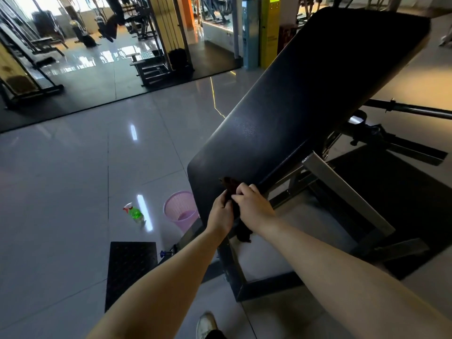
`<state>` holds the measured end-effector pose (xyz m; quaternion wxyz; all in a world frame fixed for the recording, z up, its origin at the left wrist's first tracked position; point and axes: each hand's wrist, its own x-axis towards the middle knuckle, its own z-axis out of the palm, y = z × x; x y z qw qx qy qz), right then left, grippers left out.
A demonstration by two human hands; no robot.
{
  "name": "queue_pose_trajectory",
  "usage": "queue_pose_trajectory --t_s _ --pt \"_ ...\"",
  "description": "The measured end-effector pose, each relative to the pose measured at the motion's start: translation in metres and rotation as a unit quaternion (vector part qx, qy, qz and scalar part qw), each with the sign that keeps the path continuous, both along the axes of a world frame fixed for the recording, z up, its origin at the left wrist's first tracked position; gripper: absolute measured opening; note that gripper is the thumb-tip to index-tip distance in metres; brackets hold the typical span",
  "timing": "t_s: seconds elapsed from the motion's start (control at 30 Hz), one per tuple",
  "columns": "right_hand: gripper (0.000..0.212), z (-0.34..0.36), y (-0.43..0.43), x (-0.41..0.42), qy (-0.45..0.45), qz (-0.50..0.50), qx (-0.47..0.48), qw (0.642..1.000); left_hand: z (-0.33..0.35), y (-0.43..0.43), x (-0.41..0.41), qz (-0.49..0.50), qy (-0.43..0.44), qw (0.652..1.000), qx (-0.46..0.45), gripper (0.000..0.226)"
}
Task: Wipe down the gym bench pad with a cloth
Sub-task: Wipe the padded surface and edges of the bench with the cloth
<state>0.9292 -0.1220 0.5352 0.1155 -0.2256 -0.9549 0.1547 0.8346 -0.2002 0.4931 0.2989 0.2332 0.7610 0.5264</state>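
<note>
A long black bench pad tilts upward from its near lower end toward the far right. At that lower end both hands hold a dark brown cloth. My left hand pinches the cloth's left side with curled fingers. My right hand grips it from the right, fingers curled over the top. Part of the cloth hangs down below the hands, over the pad's edge. The cloth's top touches the pad surface.
The bench's metal frame spreads over the floor to the right. A pink waste basket and a green spray bottle stand on the tiled floor left of the bench. A black rubber mat lies nearer. Gym machines fill the background.
</note>
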Motion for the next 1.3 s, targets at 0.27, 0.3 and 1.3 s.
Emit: queue_pose_trajectory --t_s 0.27,0.3,1.3 --pt "0.045 0.04 0.048 -0.009 0.079 -0.168 0.092 0.978 0.009 -0.007 -0.008 -0.062 0.052 0.995 -0.061 0.048" --pt "0.046 0.037 0.044 -0.011 0.066 -0.174 0.101 0.977 0.013 -0.009 -0.01 -0.063 0.057 0.995 -0.058 0.047" --pt "0.056 -0.058 -0.096 -0.079 0.13 -0.371 -0.134 0.91 -0.039 -0.06 -0.121 -0.212 -0.163 0.963 -0.029 0.046"
